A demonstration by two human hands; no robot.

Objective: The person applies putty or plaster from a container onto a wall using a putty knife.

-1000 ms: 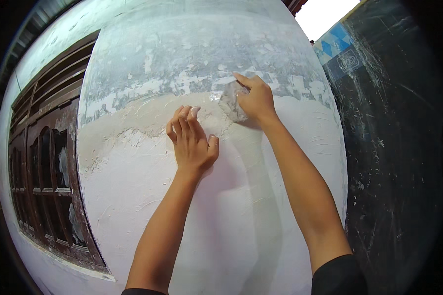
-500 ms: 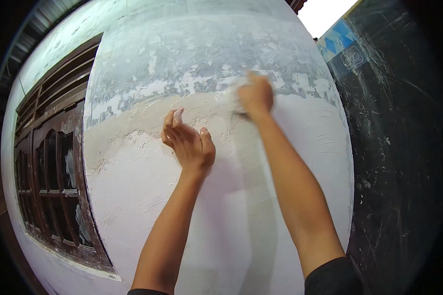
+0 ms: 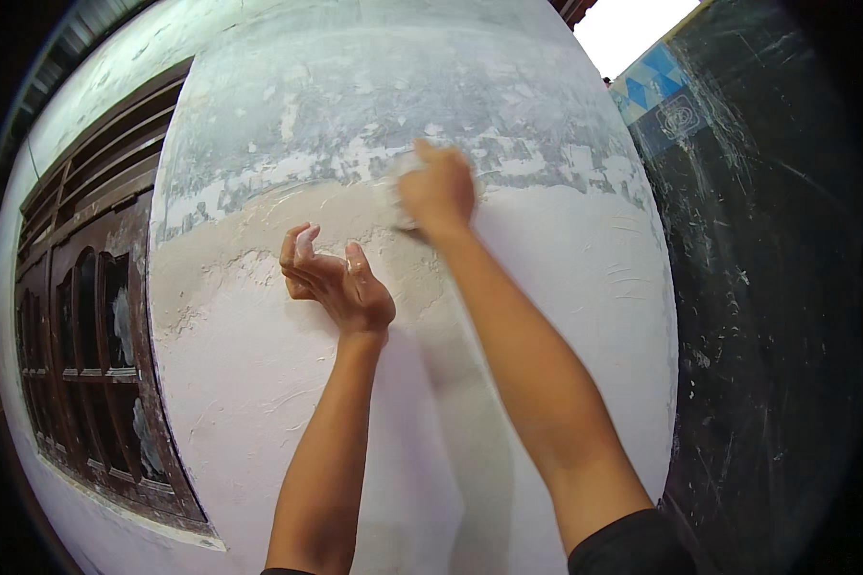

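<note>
My right hand (image 3: 441,190) is closed on a pale, flat piece (image 3: 403,192) with a dark lower edge, held against the wall (image 3: 585,316). Its kind is blurred and mostly hidden by the fingers. The piece lies along the border between the rough grey band (image 3: 355,91) above and the smoother whitish coat below. Lower and to the left, my left hand (image 3: 340,283) is raised in front of the wall with bent fingers and the thumb apart. White paste smears its fingertips, and nothing shows in it.
A dark brown wooden window (image 3: 105,335) with slats above is set in the wall at left. On the right stands a dark, scratched panel (image 3: 777,287) with a blue patterned patch (image 3: 654,81) near its top. A damp beige strip (image 3: 201,273) crosses the wall.
My right hand has swept left along the wall with the pale flat piece. My left hand has shifted left and slightly down, its fingers still bent.
</note>
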